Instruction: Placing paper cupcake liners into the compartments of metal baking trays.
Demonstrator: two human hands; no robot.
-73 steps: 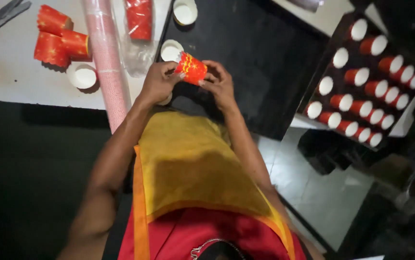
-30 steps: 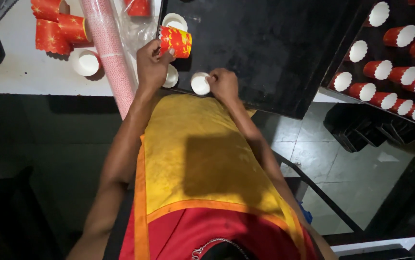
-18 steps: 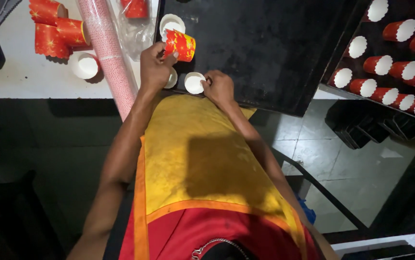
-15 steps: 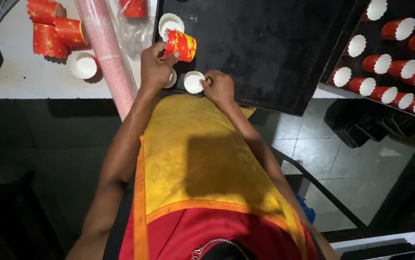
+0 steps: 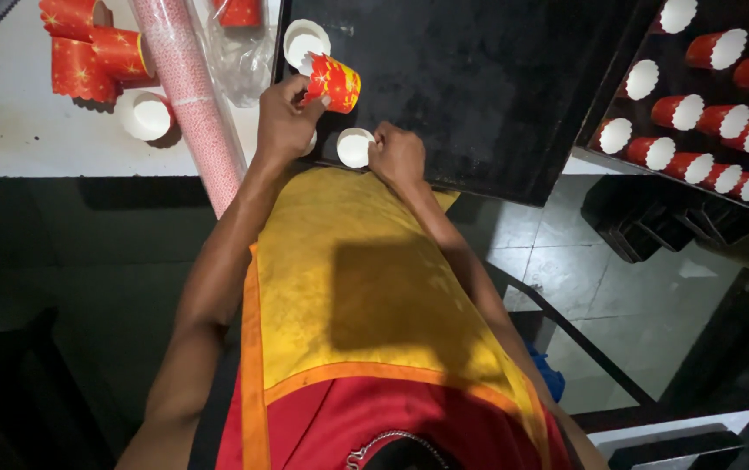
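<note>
Mid-pairing, I'd say: left hand (image 5: pixel 283 122) grips a red patterned cup (image 5: pixel 334 82), right hand (image 5: pixel 398 155) pinches a white liner (image 5: pixel 355 147) on the black tray (image 5: pixel 479 87); next needs aligning liner to cup.

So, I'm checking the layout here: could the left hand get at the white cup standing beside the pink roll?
Probably yes. The white cup stands in the open on the white table, but the pink roll lies between it and the left hand, which already holds a red cup, so it would have to reach over.
</note>
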